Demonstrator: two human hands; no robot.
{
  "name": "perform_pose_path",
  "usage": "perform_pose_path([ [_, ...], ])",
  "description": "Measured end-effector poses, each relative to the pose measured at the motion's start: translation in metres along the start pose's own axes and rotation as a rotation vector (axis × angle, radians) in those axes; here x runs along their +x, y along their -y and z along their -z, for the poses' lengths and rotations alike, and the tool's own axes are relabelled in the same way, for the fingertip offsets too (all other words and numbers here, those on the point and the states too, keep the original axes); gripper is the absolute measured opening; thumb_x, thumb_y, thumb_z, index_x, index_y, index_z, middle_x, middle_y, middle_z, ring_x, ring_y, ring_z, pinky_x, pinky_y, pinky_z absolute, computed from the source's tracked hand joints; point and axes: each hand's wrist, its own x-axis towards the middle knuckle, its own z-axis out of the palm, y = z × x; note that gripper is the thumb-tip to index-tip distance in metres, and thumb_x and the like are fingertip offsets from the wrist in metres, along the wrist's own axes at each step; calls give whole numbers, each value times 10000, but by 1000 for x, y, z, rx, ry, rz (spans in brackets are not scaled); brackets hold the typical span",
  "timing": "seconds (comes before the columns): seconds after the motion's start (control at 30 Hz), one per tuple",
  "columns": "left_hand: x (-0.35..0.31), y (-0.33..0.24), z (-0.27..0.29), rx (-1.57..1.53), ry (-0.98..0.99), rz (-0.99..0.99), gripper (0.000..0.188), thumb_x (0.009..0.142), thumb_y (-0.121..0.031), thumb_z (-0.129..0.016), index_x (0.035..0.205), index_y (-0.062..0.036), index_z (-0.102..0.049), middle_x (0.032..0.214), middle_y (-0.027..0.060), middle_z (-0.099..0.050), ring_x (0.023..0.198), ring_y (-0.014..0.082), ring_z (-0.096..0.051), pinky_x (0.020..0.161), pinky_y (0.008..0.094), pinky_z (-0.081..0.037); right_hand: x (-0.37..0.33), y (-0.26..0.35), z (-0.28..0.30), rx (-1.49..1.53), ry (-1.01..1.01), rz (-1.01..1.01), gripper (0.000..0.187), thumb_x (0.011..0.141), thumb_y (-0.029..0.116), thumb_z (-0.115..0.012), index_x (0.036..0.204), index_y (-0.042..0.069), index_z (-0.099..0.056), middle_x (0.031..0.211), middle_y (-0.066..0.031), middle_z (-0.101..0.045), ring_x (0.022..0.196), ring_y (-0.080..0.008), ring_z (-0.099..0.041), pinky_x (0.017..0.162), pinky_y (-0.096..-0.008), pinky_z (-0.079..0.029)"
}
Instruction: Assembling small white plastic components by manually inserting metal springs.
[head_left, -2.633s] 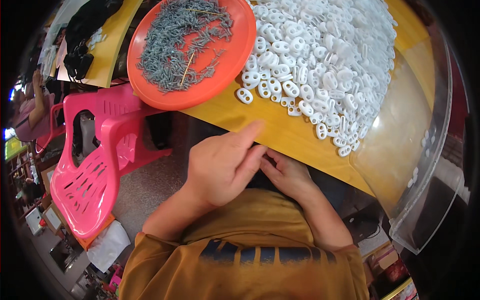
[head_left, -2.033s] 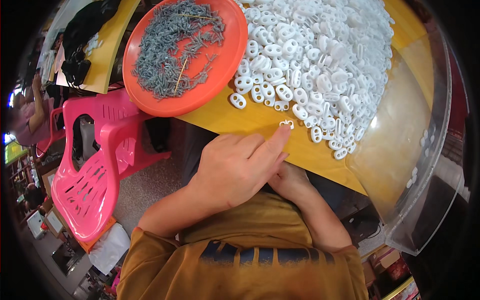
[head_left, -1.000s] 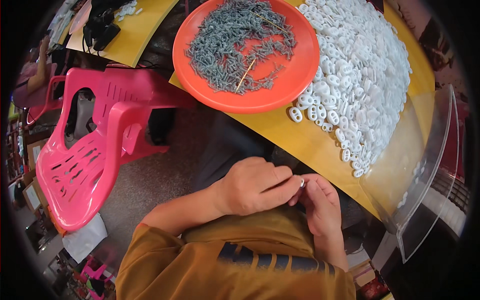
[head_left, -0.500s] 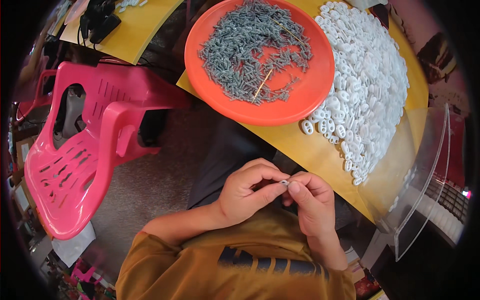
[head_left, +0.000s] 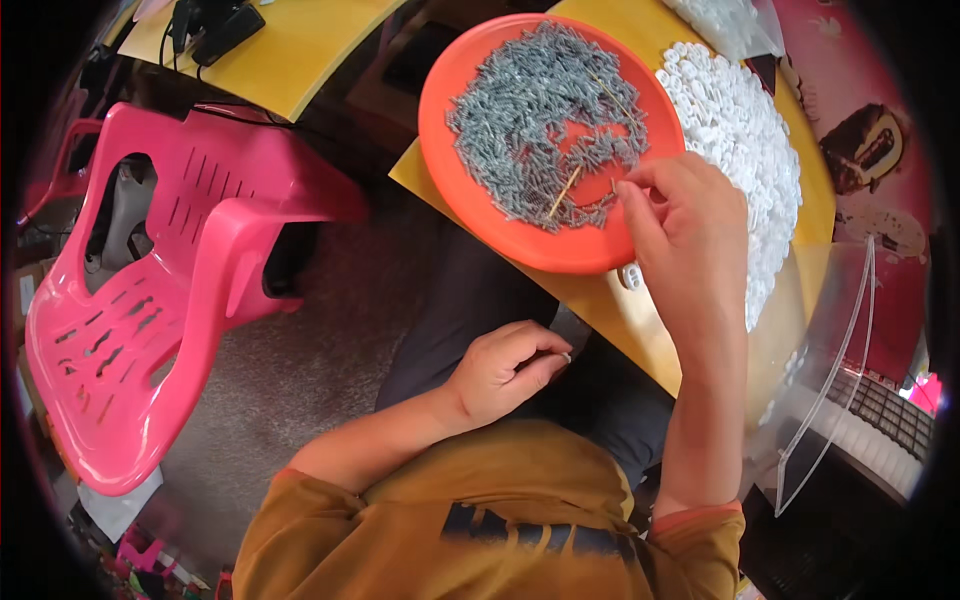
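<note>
Low in front of my body, my left hand (head_left: 508, 372) is closed, pinching a small white plastic piece (head_left: 567, 357) between thumb and forefinger; only its tip shows. My right hand (head_left: 692, 225) reaches over the right rim of a round orange-red plate (head_left: 480, 215). Its thumb and forefinger come together beside small grey coil springs (head_left: 520, 110) heaped on the plate. What those fingertips hold, if anything, is too small to make out. Behind the right hand spreads a big pile of white oval plastic pieces (head_left: 735, 130) with holes, partly covered by that hand.
The plate and pile stand on a yellow table (head_left: 600, 310). Two thin yellowish sticks lie among the springs. A clear plastic panel (head_left: 830, 380) stands at the table's right. To the left are a pink plastic chair (head_left: 190, 240) and another yellow table (head_left: 300, 50) bearing black objects.
My right hand has left my left hand and moved up and right to the plate. My left hand stays low with the white piece. The view has shifted slightly.
</note>
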Motion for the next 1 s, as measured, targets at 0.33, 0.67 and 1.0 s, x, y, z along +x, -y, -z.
perform_pose_path([
  [0.33,-1,1,9,-57,28,28,116,835,-51,-548,936,5,-561,823,79,-554,595,109,-563,534,229,-439,17,-2,-6,-127,160,-45,79,718,105,-587,692,34,-609,712,-96,-573,725,-276,-552,678,-392,-368],
  [0.67,0,-3,8,-314,1,224,92,832,-54,-553,904,1,-569,744,40,-547,607,79,-544,543,211,-437,20,-2,-1,-43,188,-44,68,684,66,-570,682,-2,-574,681,-119,-577,615,-259,-562,574,-350,-436],
  [1.0,-10,-40,13,-576,-58,331,109,851,-3,-507,956,5,-534,830,58,-571,601,79,-513,539,196,-422,-53,13,27,1138,72,-467,28,779,-12,-555,801,-3,-539,735,-44,-586,622,-79,-546,596,-197,-444],
])
